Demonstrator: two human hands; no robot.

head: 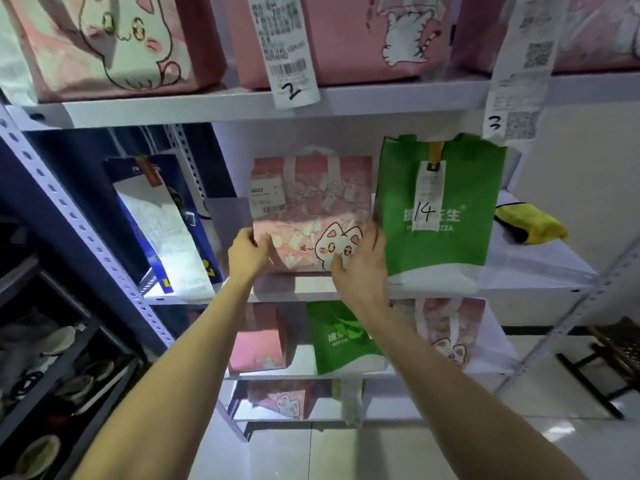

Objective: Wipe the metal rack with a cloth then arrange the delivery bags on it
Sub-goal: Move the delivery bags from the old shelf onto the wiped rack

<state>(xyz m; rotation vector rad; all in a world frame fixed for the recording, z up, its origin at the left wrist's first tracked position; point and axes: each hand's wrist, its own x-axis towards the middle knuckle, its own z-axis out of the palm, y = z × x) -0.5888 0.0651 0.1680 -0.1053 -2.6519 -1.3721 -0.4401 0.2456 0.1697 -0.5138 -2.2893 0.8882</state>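
A pink delivery bag with a cat drawing [308, 209] stands upright on the middle shelf of the white metal rack [540, 268]. My left hand [247, 254] grips its lower left edge and my right hand [360, 265] holds its lower right corner. Touching its right side stands a green bag marked 14 [440, 216]. A yellow cloth [530, 223] lies folded on the same shelf, far right. A blue and white bag [166, 223] leans at the shelf's left end.
Pink cat bags with receipts marked 2 [291, 53] and 3 [519, 71] fill the upper shelf. More pink and green bags [343, 337] sit on lower shelves. A dark shoe rack [52, 358] stands at the left; a black-legged stool [613, 362] at the right.
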